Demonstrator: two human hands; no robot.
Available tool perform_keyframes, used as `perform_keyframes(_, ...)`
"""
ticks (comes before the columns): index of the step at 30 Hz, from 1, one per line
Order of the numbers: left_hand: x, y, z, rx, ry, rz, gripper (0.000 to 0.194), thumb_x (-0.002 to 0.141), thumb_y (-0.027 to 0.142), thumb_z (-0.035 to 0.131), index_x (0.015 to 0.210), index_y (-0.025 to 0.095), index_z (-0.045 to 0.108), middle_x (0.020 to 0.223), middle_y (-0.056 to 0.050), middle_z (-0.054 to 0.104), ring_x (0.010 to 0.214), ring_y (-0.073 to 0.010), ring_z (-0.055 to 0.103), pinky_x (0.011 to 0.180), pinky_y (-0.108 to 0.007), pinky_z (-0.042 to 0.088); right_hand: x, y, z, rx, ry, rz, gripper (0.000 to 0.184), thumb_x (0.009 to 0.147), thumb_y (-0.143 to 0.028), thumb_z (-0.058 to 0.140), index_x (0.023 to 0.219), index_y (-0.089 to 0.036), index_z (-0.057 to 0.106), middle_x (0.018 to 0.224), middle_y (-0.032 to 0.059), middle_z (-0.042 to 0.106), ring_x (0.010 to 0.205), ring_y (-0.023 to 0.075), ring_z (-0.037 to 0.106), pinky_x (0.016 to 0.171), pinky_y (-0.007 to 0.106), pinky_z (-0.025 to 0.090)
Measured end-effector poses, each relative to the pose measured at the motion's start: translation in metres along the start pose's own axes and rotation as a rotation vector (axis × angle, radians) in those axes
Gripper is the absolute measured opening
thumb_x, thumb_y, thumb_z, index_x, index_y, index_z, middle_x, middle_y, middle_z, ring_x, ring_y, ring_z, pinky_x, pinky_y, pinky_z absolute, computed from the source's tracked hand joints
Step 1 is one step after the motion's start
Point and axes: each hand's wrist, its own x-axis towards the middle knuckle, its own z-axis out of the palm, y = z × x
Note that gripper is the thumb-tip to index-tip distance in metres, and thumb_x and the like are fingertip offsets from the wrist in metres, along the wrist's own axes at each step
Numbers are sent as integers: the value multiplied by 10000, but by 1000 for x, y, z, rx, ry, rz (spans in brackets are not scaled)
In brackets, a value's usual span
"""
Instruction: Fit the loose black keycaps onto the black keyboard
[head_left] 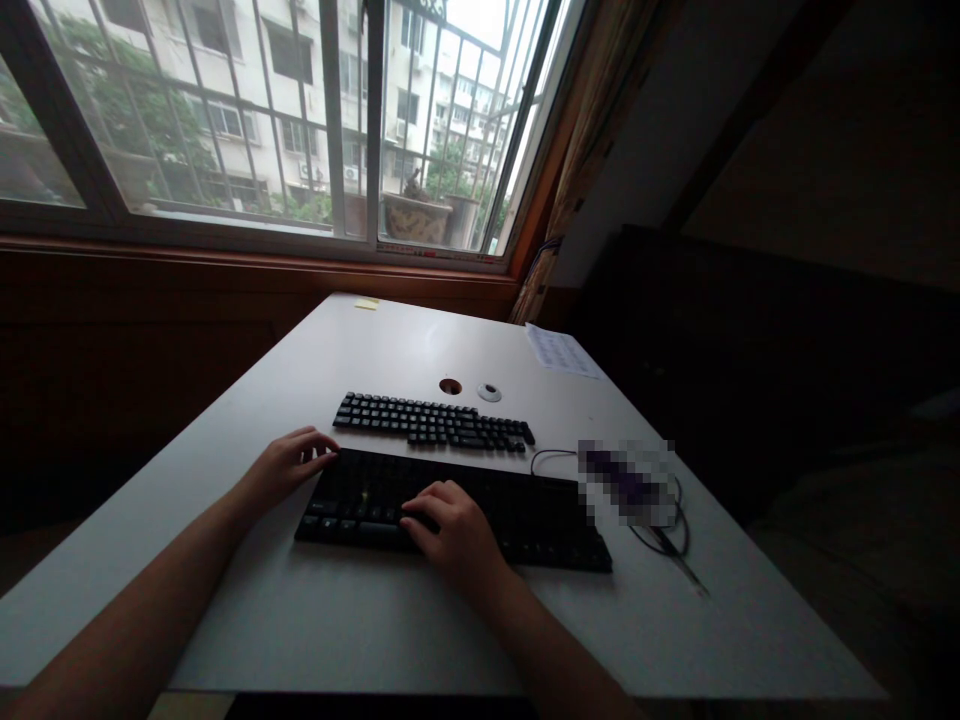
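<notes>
A black keyboard [551, 515] lies on the white table in front of me, its left end turned slightly away. Keycaps show along its near edge, while the upper part looks dark and flat. My left hand [289, 465] is at the keyboard's far left corner, with thumb and fingertips closed on that corner. Over the near middle of the board, my right hand [454, 530] has thumb and fingers drawn together in a pinch. Whatever sits between those fingertips is hidden. Just behind the board, loose black keycaps [431, 420] are laid out in keyboard-like rows.
A cable [682, 535] curls right of the keyboard beside a blurred purple item [626, 480]. Farther back are a round hole [450, 386], a white ring cover [489, 392], a printed sheet [559, 350] and yellow slips [367, 303]. A barred window [352, 130] stands behind the table [247, 610].
</notes>
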Motion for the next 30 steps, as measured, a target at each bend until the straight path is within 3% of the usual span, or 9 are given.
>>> perform_keyframes(19, -2, 3, 1, -23, 30, -15, 276, 914, 446, 623, 982, 203, 735, 806, -7, 630, 638, -124, 536, 605, -252, 430, -1, -8, 3, -174, -3, -40, 113, 897, -184, 726, 1008, -205, 726, 963, 52, 684, 939, 213, 603, 865, 350, 539)
perform_keyframes(30, -1, 2, -1, -13, 24, 8, 267, 914, 441, 627, 973, 206, 738, 801, -8, 642, 628, -124, 540, 592, -248, 428, -3, -3, 5, -150, 32, -26, 110, 922, -151, 675, 1011, -214, 690, 983, 61, 665, 955, 224, 615, 881, 368, 548)
